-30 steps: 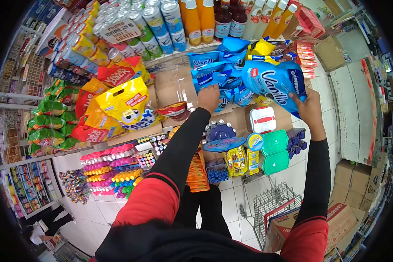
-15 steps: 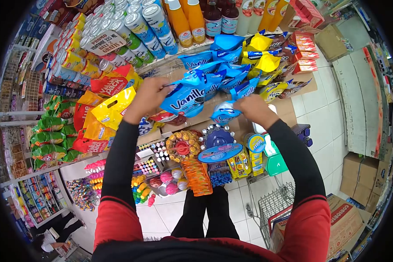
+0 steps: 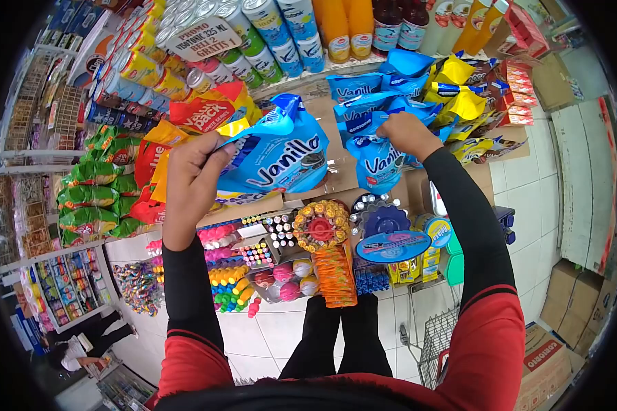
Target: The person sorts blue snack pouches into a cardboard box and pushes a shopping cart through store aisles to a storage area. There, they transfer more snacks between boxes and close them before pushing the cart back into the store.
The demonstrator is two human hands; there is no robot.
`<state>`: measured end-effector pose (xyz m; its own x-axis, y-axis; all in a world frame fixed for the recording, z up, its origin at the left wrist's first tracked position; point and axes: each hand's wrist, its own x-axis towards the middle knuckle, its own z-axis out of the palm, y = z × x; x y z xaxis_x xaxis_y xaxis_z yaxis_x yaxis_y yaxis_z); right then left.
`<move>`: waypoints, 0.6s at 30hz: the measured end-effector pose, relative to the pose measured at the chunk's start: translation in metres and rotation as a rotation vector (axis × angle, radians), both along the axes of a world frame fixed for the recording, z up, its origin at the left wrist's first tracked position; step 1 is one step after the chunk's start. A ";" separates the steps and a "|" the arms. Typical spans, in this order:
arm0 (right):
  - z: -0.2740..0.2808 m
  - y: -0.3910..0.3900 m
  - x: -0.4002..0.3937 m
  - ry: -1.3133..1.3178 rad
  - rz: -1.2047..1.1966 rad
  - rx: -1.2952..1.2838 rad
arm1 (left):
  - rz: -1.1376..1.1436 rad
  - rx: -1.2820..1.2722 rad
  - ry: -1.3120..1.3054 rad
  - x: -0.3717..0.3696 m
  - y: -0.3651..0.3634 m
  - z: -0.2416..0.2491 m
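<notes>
My left hand (image 3: 197, 179) grips the upper corner of a blue Vanilla cookie bag (image 3: 281, 156), fingers closed on its edge. The bag hangs tilted in front of the display, away from the other blue packs. Farther right, my right hand (image 3: 408, 135) is closed on the top of a second blue Vanilla bag (image 3: 377, 164), which faces me at the front of the row. Behind it stand more blue Vanilla bags (image 3: 404, 75), with yellow bags (image 3: 452, 103) to their right.
Drink cans (image 3: 260, 27) and juice bottles (image 3: 336, 31) line the back. Red and orange bags (image 3: 209, 109) stand left, beside green packs (image 3: 89, 195). Below are a lollipop stand (image 3: 322, 226) and a blue round sign (image 3: 394, 246). A shopping cart (image 3: 439, 335) stands lower right.
My left hand has carried its blue bag left, away from the row, and it looks larger. My right hand has shifted up, and its bag hangs more upright. The view has shifted too.
</notes>
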<state>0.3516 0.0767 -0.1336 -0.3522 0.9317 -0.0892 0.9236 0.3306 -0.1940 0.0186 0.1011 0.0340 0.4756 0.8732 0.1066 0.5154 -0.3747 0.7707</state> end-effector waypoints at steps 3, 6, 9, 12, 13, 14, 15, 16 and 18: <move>-0.001 0.002 -0.001 0.009 -0.025 0.021 | 0.063 -0.056 -0.072 -0.014 -0.007 0.006; 0.010 0.000 -0.002 0.037 0.004 0.162 | 0.119 -0.110 -0.127 -0.023 -0.014 0.008; -0.010 -0.001 -0.006 -0.024 0.030 0.119 | 0.154 -0.135 -0.158 -0.030 -0.021 0.011; -0.051 -0.007 -0.010 -0.072 0.023 0.084 | 0.141 -0.167 -0.092 -0.036 -0.023 0.007; -0.069 -0.009 -0.009 -0.125 0.021 0.036 | 0.149 -0.158 -0.132 -0.032 -0.025 0.005; -0.091 -0.013 -0.005 -0.123 0.043 0.050 | 0.156 -0.148 -0.171 -0.029 -0.027 0.004; -0.104 -0.017 -0.002 -0.119 0.045 0.051 | 0.159 -0.146 -0.167 -0.027 -0.028 0.003; -0.111 -0.022 -0.002 -0.106 0.037 0.058 | 0.148 -0.146 -0.157 -0.027 -0.028 0.002; -0.112 -0.028 -0.003 -0.090 0.002 0.070 | 0.139 -0.156 -0.138 -0.021 -0.032 0.005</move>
<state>0.3490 0.0487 -0.2451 -0.3476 0.9361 -0.0548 0.9356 0.3423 -0.0864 -0.0027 0.0695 0.0386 0.3397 0.9403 0.0208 0.4392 -0.1782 0.8806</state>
